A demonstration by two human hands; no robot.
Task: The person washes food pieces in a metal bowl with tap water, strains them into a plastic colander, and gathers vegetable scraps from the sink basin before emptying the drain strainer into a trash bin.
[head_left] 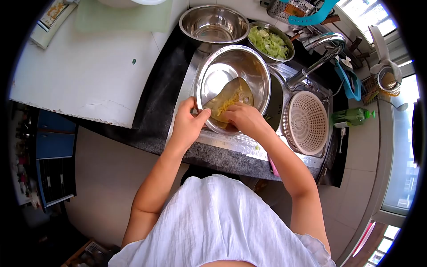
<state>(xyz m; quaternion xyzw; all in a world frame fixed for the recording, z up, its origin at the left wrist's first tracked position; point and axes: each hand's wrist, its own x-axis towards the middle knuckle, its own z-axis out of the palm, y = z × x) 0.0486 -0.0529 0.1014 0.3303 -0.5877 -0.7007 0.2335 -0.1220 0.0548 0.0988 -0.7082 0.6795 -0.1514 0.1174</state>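
A shiny metal bowl is tilted over the edge of the sink. Murky brownish liquid has pooled on its near side, with yellow shreds floating in it. My left hand grips the bowl's left rim, thumb on the inside. Reaching into the bowl from the right, my right hand has its fingers curled together at the liquid beside the shreds. Its fingertips are partly hidden, so what they pinch cannot be made out.
A beige plastic colander sits right of the bowl, below the faucet. Behind are another metal bowl and a bowl of chopped greens. A green bottle stands far right. A white countertop extends left.
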